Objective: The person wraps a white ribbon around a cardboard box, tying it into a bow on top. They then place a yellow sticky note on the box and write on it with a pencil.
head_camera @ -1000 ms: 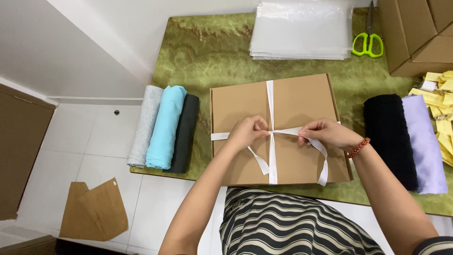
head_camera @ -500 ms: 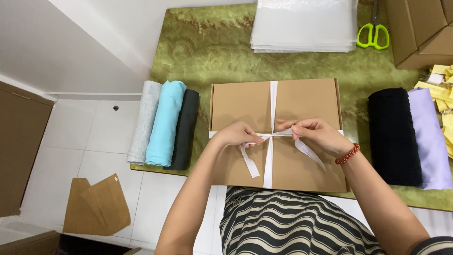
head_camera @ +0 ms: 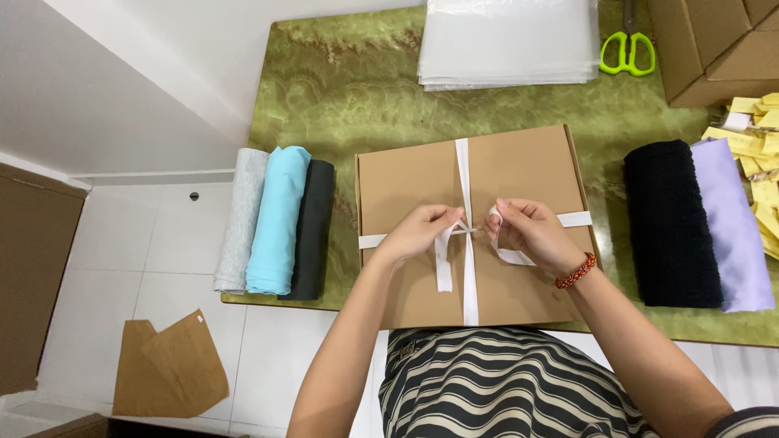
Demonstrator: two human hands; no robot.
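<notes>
Head view: kraft cardboard box (head_camera: 479, 223) mid-counter (head_camera: 341, 89), crossed by white ribbon (head_camera: 464, 174). Left hand (head_camera: 418, 231) and right hand (head_camera: 527, 231), each grip pinched on a ribbon end at the knot; bow-tying apparently under way. Behind the box: clear bags (head_camera: 511, 40), green scissors (head_camera: 626, 53). Right of it: yellow tags (head_camera: 759, 142).

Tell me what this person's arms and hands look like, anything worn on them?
Both forearms are bare, with no sleeves showing below the elbow. The left hand carries no ring, watch or glove that can be seen. The right hand is also ungloved, and its wrist wears a thin red beaded bracelet with a few lighter beads. Fingernails look short and unpainted.
</notes>
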